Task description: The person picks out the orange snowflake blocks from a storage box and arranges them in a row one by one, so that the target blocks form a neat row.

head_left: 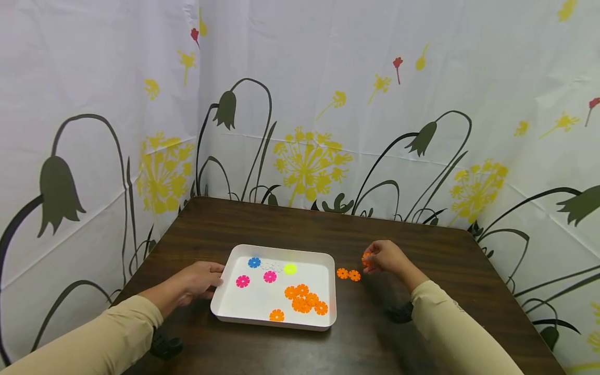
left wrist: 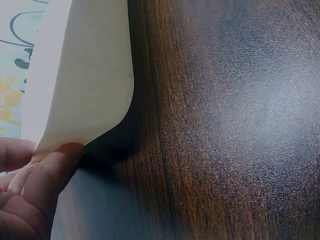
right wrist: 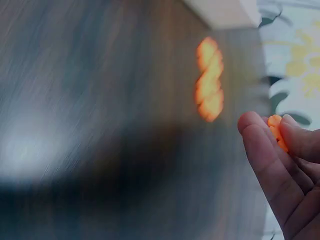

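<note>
An orange snowflake-shaped plastic disc [right wrist: 275, 131] is pinched between the thumb and fingers of my right hand [head_left: 385, 257], above the table right of the tray. Two more orange discs [head_left: 349, 274] lie side by side on the wood, between that hand and the tray. My left hand [head_left: 199, 282] holds the left side of the white tray [head_left: 253, 307], thumb and fingers at its rim in the left wrist view. Inside the tray, a heap of orange discs [head_left: 304, 300] lies at the lower right, with one orange disc [head_left: 276, 315] apart near the front wall.
Also in the tray are a blue disc [head_left: 254, 262], two pink discs [head_left: 256, 279], a yellow disc [head_left: 290, 269] and several white discs [head_left: 271, 267]. The dark wooden table [head_left: 290, 221] ends at a patterned curtain [head_left: 356, 78] behind it.
</note>
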